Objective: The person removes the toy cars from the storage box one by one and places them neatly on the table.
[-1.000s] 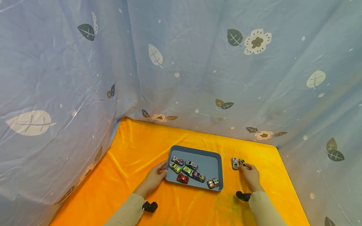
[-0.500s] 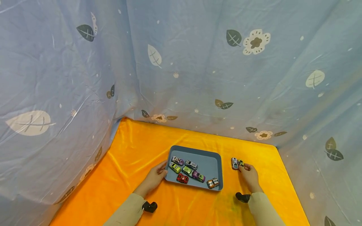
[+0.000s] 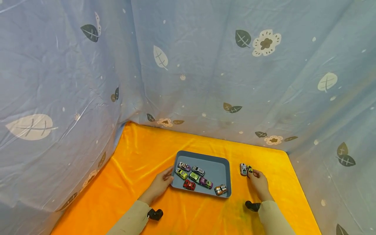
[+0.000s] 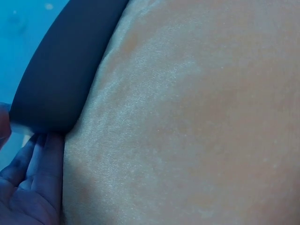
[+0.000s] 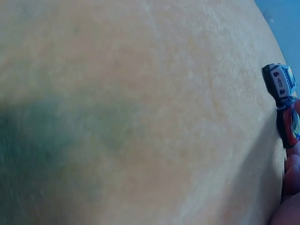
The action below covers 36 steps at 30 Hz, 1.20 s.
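Observation:
My left hand (image 3: 157, 185) grips the left wall of a grey-blue tray (image 3: 217, 168). In the left wrist view, fingers (image 4: 50, 164) reach under the tray's edge, while the thumb is partly out of frame. Right of the tray, my right hand (image 3: 260, 184) pinches a small yellow-and-black toy car (image 3: 250, 169). That car stands close beside a silver-white toy car (image 3: 243, 169). The right wrist view shows the silver-white car (image 5: 281, 82) and the held car (image 5: 290, 123) end to side at the frame's edge, seemingly touching.
Several toy cars lie in the tray's left half, among them a red car (image 3: 189, 185) and a purple-green car (image 3: 206, 183). An orange-white car (image 3: 220, 189) sits in its near right corner. Yellow cloth (image 3: 132, 156) covers the table, with patterned blue curtains (image 3: 191, 81) around it.
My right hand has shifted slightly left, bringing the yellow-and-black car nearer the silver-white car. The left hand and tray have stayed in place.

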Motion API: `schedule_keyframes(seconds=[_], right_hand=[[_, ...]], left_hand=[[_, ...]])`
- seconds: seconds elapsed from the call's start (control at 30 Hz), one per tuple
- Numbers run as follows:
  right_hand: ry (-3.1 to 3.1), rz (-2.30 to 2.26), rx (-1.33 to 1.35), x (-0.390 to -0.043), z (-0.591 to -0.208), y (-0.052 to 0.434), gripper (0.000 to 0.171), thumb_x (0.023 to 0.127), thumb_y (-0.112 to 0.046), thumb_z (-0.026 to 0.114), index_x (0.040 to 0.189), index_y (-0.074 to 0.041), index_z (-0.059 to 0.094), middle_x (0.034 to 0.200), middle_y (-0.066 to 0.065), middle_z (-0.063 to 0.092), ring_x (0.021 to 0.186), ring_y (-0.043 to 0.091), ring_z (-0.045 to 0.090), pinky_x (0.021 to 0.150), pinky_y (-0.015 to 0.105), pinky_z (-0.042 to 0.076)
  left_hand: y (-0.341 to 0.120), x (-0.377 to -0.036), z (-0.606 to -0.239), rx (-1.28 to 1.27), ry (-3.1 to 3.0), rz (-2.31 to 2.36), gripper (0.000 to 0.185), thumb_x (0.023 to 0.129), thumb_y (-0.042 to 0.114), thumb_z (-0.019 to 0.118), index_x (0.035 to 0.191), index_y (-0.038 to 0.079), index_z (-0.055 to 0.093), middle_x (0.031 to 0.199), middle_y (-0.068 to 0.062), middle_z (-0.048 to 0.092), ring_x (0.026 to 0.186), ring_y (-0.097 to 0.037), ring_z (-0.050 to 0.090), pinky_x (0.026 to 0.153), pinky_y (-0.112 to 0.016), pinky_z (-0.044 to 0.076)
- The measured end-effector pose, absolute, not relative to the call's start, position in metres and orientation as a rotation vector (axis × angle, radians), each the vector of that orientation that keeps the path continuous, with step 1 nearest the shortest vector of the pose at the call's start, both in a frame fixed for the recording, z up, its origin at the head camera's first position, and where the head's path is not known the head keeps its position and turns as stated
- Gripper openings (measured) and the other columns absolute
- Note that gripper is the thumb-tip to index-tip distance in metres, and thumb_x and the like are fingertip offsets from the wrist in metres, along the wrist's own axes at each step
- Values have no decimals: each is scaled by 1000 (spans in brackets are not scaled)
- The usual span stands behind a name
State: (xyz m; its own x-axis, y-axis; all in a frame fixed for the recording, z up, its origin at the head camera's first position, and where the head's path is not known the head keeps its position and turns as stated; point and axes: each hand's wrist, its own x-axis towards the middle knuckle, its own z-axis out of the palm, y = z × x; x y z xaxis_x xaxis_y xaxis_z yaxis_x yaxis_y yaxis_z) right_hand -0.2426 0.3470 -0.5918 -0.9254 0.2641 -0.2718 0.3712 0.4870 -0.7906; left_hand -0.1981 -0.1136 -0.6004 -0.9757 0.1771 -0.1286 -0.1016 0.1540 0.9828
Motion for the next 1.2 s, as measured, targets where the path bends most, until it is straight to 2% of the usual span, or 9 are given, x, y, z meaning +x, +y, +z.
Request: schedule_keyframes(seconds=[0.17, 0.27, 0.37, 0.5, 0.6, 0.77, 0.9, 1.2], right_hand=[[2583, -1496, 552, -244, -584, 344, 69, 99, -43, 49, 148, 2, 30, 142, 25, 36, 127, 38, 37, 106, 52, 34], [2594, -1545, 557, -242, -577, 339, 70, 99, -46, 50, 148, 0, 31, 140, 24, 37, 124, 37, 40, 102, 49, 39], [2618, -1576, 510, -241, -570, 329, 72, 97, -49, 51, 148, -1, 33, 137, 21, 40, 120, 34, 44, 93, 39, 46], [2627, -1610, 356, -241, -560, 312, 73, 94, -51, 55, 146, -4, 36, 134, 17, 44, 114, 29, 47, 83, 24, 49], [2651, -1611, 226, -239, -553, 298, 71, 92, -51, 60, 142, -4, 42, 130, 15, 50, 109, 27, 49, 81, 21, 49], [2703, -1514, 11, -231, -536, 274, 64, 89, -48, 65, 136, -7, 50, 126, 16, 54, 105, 25, 51, 88, 29, 46], [2704, -1461, -116, -225, -531, 262, 64, 87, -46, 69, 135, -7, 52, 123, 16, 56, 103, 24, 51, 89, 36, 45], [2629, -1390, -253, -218, -546, 252, 66, 83, -40, 75, 135, -7, 53, 120, 13, 58, 106, 28, 53, 95, 46, 43]], left_hand=[[-114, -199, -598, 58, 2243, 1900, 53, 100, 10, 54, 150, 15, 38, 144, -20, 44, 127, -36, 48, 98, -42, 47], [-115, -198, -598, 50, 2257, 1892, 53, 100, 10, 54, 150, 15, 38, 146, -18, 43, 127, -35, 47, 98, -42, 47], [-116, -198, -599, 40, 2261, 1893, 54, 100, 10, 55, 150, 14, 38, 145, -19, 44, 127, -36, 48, 98, -43, 47], [-117, -198, -601, 26, 2266, 1894, 54, 99, 9, 55, 150, 14, 39, 143, -19, 46, 125, -36, 49, 96, -43, 48], [-117, -198, -602, 25, 2257, 1896, 54, 99, 9, 55, 150, 15, 39, 143, -19, 46, 125, -35, 50, 96, -42, 49], [-116, -199, -602, 60, 2229, 1912, 54, 100, 10, 54, 151, 14, 37, 142, -22, 46, 124, -35, 51, 96, -40, 49], [-114, -199, -601, 94, 2224, 1911, 54, 100, 11, 54, 151, 14, 36, 141, -23, 47, 124, -35, 51, 96, -40, 49], [-115, -197, -599, 110, 2247, 1882, 53, 100, 12, 54, 151, 15, 37, 141, -22, 47, 125, -35, 49, 97, -41, 48]])
